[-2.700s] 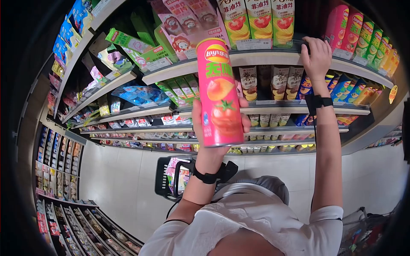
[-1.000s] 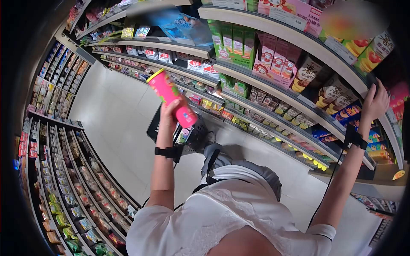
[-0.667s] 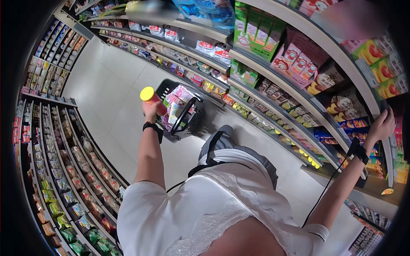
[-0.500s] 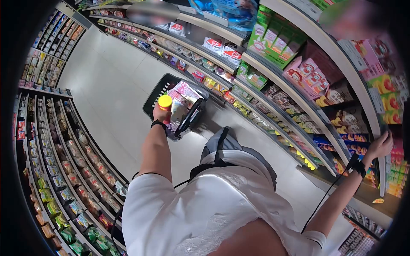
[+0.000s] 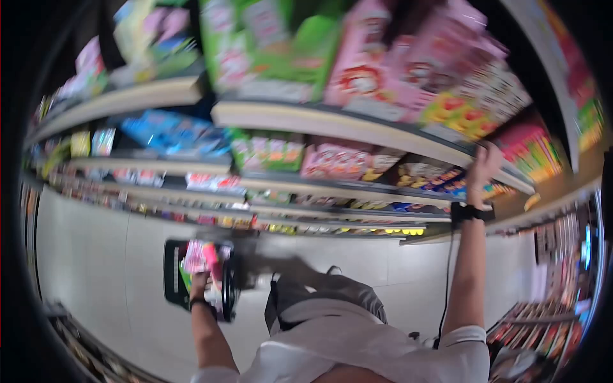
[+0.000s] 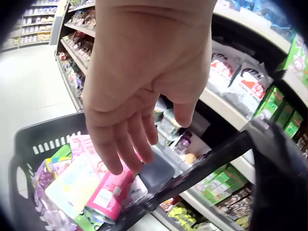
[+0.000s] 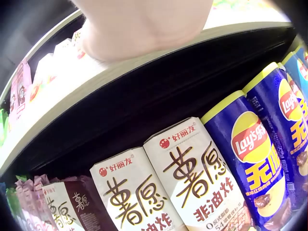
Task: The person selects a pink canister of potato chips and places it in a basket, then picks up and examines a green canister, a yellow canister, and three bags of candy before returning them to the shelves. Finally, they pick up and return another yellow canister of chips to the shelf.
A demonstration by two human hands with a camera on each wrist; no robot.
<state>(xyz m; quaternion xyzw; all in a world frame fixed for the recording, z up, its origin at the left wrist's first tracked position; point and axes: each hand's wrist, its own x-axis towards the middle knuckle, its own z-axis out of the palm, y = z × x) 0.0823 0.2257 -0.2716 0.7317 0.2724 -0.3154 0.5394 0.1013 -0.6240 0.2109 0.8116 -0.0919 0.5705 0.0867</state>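
In the left wrist view the pink can (image 6: 111, 195) lies on packages inside the black basket (image 6: 50, 126). My left hand (image 6: 144, 82) hangs just above it, fingers loosely extended and the thumb apart; nothing is gripped. The head view, blurred, has the left hand (image 5: 199, 285) over the basket (image 5: 171, 271) beside the pink can (image 5: 212, 260). My right hand (image 5: 485, 164) rests on the shelf edge (image 5: 383, 127) at the right. Only part of the right hand (image 7: 144, 29) shows in the right wrist view, on the shelf edge (image 7: 62, 103); its fingertips are hidden.
White boxes (image 7: 132, 187) and blue Lay's cans (image 7: 248, 149) stand on the shelf below the right hand. Green boxes (image 5: 268, 150) and pink boxes (image 5: 336, 161) fill shelves ahead. The basket handle (image 6: 211, 166) arches over the basket's right side. More shelving (image 5: 543, 319) stands at lower right.
My left hand has carried the pink can from before the shelves down to the basket and let it go. The head view has swung back toward the shelves. The right hand stays on the shelf edge.
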